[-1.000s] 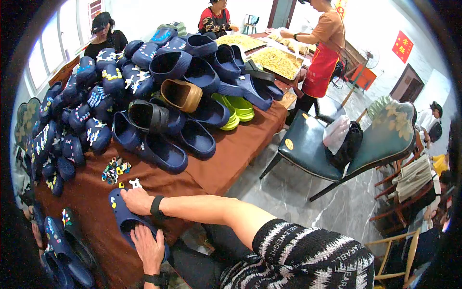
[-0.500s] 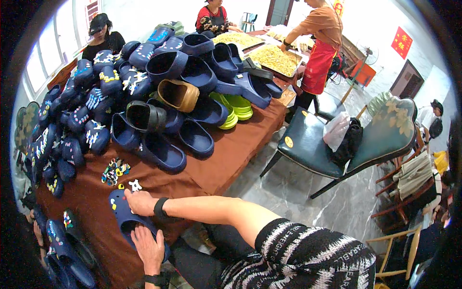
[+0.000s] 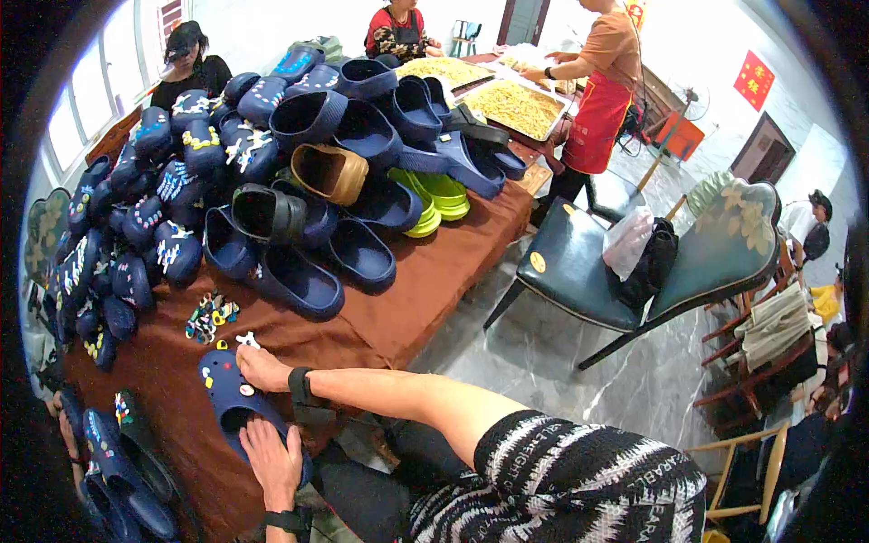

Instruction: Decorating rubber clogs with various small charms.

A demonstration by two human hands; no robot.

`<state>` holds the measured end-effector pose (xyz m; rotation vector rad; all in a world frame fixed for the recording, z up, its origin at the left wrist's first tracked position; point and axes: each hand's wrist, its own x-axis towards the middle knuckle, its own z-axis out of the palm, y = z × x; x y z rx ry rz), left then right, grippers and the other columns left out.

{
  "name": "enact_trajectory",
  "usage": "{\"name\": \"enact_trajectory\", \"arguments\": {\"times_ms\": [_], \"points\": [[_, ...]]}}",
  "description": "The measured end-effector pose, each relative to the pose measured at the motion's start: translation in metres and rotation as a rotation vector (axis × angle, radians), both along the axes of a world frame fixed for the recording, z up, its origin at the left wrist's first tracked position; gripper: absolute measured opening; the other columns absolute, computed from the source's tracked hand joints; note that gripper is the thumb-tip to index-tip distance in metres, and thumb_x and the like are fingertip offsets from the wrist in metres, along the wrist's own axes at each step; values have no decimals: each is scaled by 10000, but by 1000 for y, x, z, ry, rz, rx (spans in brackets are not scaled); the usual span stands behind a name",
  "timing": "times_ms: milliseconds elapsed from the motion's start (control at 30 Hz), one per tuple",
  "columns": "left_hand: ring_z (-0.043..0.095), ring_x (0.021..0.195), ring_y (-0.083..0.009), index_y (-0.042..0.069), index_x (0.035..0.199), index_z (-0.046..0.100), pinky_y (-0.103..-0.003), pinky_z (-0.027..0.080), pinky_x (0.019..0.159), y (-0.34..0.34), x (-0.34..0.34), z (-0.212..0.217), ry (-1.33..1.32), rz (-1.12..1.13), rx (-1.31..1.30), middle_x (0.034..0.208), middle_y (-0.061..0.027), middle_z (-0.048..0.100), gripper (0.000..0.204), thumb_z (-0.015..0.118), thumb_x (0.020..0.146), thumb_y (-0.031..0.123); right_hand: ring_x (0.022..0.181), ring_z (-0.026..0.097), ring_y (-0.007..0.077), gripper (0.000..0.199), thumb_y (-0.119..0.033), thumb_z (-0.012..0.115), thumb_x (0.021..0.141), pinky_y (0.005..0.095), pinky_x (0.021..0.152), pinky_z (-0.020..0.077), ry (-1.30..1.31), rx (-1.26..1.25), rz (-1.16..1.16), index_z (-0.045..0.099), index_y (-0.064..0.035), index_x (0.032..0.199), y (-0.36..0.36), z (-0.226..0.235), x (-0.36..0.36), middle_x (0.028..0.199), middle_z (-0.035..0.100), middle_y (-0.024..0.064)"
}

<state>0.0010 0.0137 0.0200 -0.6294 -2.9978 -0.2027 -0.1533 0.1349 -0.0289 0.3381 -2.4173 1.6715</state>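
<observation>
A navy clog (image 3: 220,385) lies toe-away at the near edge of the brown-covered table, with a few small charms on its toe. My left hand (image 3: 272,457) holds it at the foot opening, the thumb apart from the fingers. Beside the toe, my right hand (image 3: 262,369) is closed, its fingertips bent down. Whether something is pinched in them is hidden. A white charm (image 3: 247,340) shows just beyond these fingers. Farther off lies a small heap of mixed charms (image 3: 211,317), with a yellow charm (image 3: 222,345) nearer the clog.
A large pile of navy clogs (image 3: 290,281) covers the far table, with a brown clog (image 3: 329,174) and lime-green clogs (image 3: 441,197) among them. More clogs (image 3: 127,471) lie at lower left. A dark green chair (image 3: 579,262) holds bags. Several people stand or sit beyond.
My right hand has shifted off the clog's toe toward the white charm, uncovering a red charm and a round pale one. My left hand stays on the clog. The standing co-worker's arm has lifted from the tray.
</observation>
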Motion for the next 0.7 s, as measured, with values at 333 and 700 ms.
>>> {"name": "enact_trajectory", "arguments": {"times_ms": [333,700], "points": [[426,1290,-435,-134,1203,516,-527,240,1166,-15,-1,-1,-41,55,-5,1316,-312,511,552,555,948,354,772,653,413,377,-361,588,930,506,692,508,-27,223,68,504,-3,1009,-13,23,15,827,658,224],[441,1232,-415,-121,1044,555,-537,249,1140,-5,2,3,16,31,106,1233,-290,530,471,592,901,326,716,613,481,152,-149,461,965,567,661,480,199,66,-71,445,-27,1053,-20,-9,7,786,624,269]]}}
